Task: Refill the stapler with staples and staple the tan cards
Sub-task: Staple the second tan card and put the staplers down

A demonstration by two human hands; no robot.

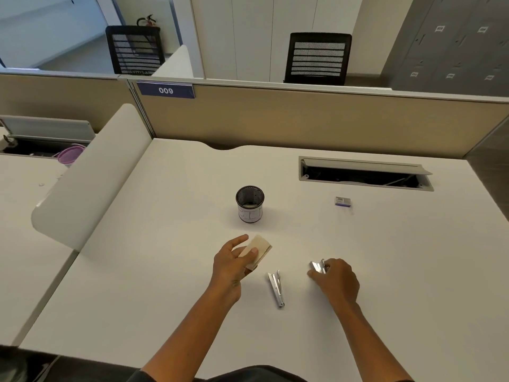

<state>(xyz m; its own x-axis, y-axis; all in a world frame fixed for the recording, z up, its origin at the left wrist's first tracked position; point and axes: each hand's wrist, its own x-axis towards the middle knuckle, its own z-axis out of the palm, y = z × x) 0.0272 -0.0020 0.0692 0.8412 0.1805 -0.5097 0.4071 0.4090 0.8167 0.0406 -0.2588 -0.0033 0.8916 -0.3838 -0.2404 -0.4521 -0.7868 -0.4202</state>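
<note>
White tabletop (165,271) under both bare hands. Left hand (230,267) lifted a little, thumb on top and fingers (239,241) beneath, pinching a small stack of tan cards (259,248) tilted above the surface. Right hand (334,278) low on the tabletop, fingers curled round a shiny metal stapler (318,266), only its front end showing past the knuckles. Between the two hands, a second metal stapler (276,288) lying alone on the tabletop, slim, pointing roughly away and toward the near edge, touched by neither hand. Farther back, about centre, a black mesh pen cup (250,204) standing upright with a white lining visible through its lower wall. To the right of that and well apart from the hands, a small staple box (343,201), white and purple, lying flat. Behind it, a cable hatch (365,173) in the tabletop with its lid raised. Beyond, a tan partition (303,119) carrying a blue number plate (166,90), and two black mesh chairs (318,58) behind it.
</note>
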